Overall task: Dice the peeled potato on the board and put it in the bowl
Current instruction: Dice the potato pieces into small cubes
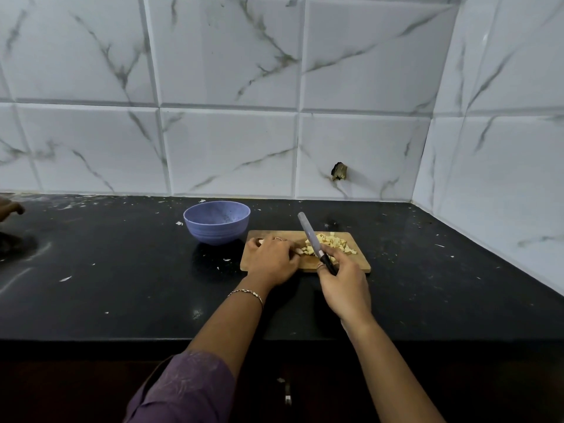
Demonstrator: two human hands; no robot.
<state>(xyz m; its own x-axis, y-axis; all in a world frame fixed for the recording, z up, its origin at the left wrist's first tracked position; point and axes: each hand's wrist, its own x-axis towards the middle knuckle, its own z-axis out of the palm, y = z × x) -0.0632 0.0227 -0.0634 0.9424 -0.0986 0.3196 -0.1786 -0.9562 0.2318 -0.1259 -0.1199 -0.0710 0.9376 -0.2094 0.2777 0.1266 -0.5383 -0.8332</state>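
In the middle of the frame the diced potato (pixel 330 241) lies heaped on the wooden board (pixel 309 265) on the black tabletop (pixel 122 270). The left grip (pixel 271 261) holds the heap's left end under bent fingers. The right grip (pixel 345 288) clasps the handle of the knife (pixel 308 236), its blade slanting over the heap. The blue bowl (pixel 216 221) stands just left of the board.

Black glossy bench (pixel 122 285), pretty messy tbh, with white flecks (pixel 65 279) scattered all over it. White marble-look tiled wall (pixel 229 148) behind, with a chipped hole (pixel 338 171) low down in one tile. Some brown thing (pixel 10 207) is cut off at the far left edge.
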